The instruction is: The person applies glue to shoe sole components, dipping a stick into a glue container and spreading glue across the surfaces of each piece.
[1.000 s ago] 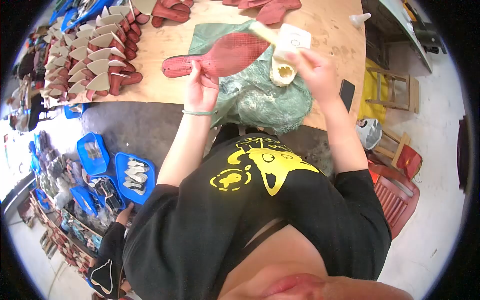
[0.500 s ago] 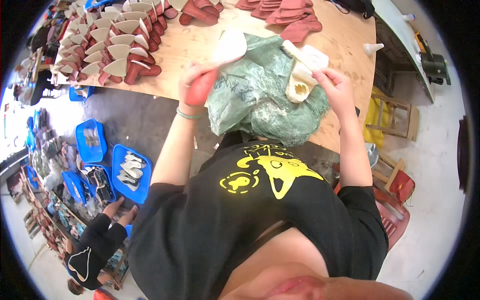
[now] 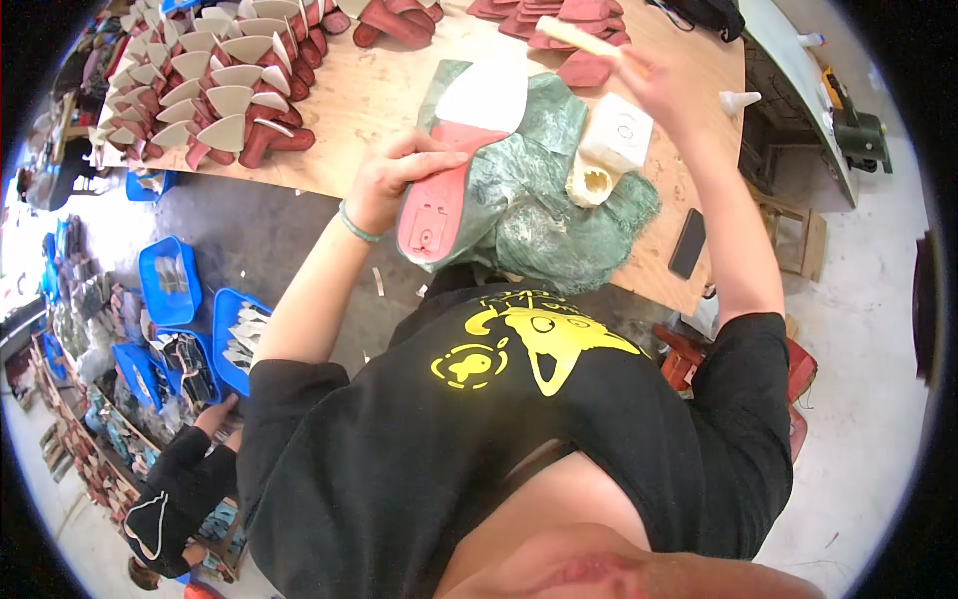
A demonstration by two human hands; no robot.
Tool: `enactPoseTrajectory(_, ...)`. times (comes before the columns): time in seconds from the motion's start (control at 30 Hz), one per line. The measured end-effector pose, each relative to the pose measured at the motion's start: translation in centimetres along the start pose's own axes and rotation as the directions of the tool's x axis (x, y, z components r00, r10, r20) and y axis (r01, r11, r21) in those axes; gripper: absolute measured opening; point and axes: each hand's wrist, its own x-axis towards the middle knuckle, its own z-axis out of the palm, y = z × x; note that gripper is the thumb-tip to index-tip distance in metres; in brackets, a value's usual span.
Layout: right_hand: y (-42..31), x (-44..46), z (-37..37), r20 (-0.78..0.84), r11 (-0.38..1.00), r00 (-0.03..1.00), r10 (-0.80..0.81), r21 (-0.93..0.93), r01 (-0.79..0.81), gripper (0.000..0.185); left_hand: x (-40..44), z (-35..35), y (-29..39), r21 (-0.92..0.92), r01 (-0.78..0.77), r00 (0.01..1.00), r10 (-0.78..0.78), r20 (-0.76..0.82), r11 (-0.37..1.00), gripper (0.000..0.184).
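Observation:
My left hand (image 3: 399,180) grips the edge of a red shoe sole (image 3: 431,225), with thumb and fingers closed on it. A white flap (image 3: 484,95) stands out from the sole's far end. Both lie over a crumpled green plastic sheet (image 3: 544,220). My right hand (image 3: 654,85), slightly blurred, is raised at the right and closed around a pale brush (image 3: 577,37), which points left above red pieces. Below that hand, a white plastic container (image 3: 617,130) with a crusted, ragged opening (image 3: 591,184) rests on the sheet.
Rows of red shoe parts with cream flaps (image 3: 220,130) cover the table's (image 3: 399,90) left side. Stacked red pieces (image 3: 584,68) lie at the back. A phone (image 3: 687,243) and a white nozzle (image 3: 738,102) are at right. Blue bins (image 3: 168,280) and another person (image 3: 180,489) are at lower left.
My right hand has lifted the brush up and away from the white container. My left hand has turned the red sole and brought it lower, over the green sheet.

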Motion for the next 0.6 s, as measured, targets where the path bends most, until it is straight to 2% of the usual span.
enactPoseTrajectory(0.07, -0.2, 1.3, -0.8, -0.103, 0.998, 0.993, -0.052, -0.047, 0.048, 0.028, 0.1, -0.1, -0.1, -0.007, -0.008, 1.000, 0.008, 0.014, 1.000, 0.043)
enactPoseTrajectory(0.17, -4.9, -0.7, 1.6, 0.139, 0.975, 0.984, -0.112, -0.174, 0.136, 0.030, -0.2, -0.2, -0.8, 0.014, 0.061, 0.995, -0.062, 0.077, 0.998, 0.041)
enactPoseTrajectory(0.23, -6.1, -2.4, 5.6, 0.141, 0.914, 0.936, -0.322, -0.211, 0.346, 0.034, 0.2, -0.3, -0.7, 0.073, -0.029, 0.995, 0.022, 0.093, 0.997, 0.041)
enactPoseTrajectory(0.27, -5.7, -2.0, 5.7, 0.140, 0.910, 0.947, -0.290, -0.266, 0.318, 0.031, 0.4, -0.2, -0.8, 0.102, -0.077, 0.992, 0.067, 0.103, 0.992, 0.042)
enactPoseTrajectory(0.33, -4.6, -0.4, 6.1, 0.133, 0.892, 0.965, -0.225, -0.370, 0.259, 0.028, 0.3, -0.2, -1.1, 0.096, -0.039, 0.995, 0.030, 0.100, 0.995, 0.042)
enactPoseTrajectory(0.4, -3.6, 1.7, 3.4, -0.032, 0.997, 0.999, 0.043, -0.055, -0.045, 0.029, -0.3, -0.1, -1.7, 0.096, -0.014, 0.996, 0.005, 0.090, 0.995, 0.043)
enactPoseTrajectory(0.43, -3.2, 2.2, 2.3, -0.078, 0.975, 0.978, 0.195, 0.122, -0.185, 0.032, -0.7, 0.0, -2.2, 0.098, -0.009, 0.997, 0.001, 0.082, 0.995, 0.043)
enactPoseTrajectory(0.53, -1.7, 0.8, 3.0, 0.055, 0.984, 0.998, -0.037, -0.171, 0.046, 0.031, -0.5, -0.1, -3.1, 0.103, 0.001, 0.998, -0.007, 0.060, 0.995, 0.044)
enactPoseTrajectory(0.6, -4.0, -1.4, 5.7, 0.115, 0.962, 0.976, -0.185, -0.181, 0.204, 0.033, -0.6, 0.0, -3.3, 0.090, 0.016, 0.998, -0.022, 0.059, 0.996, 0.045)
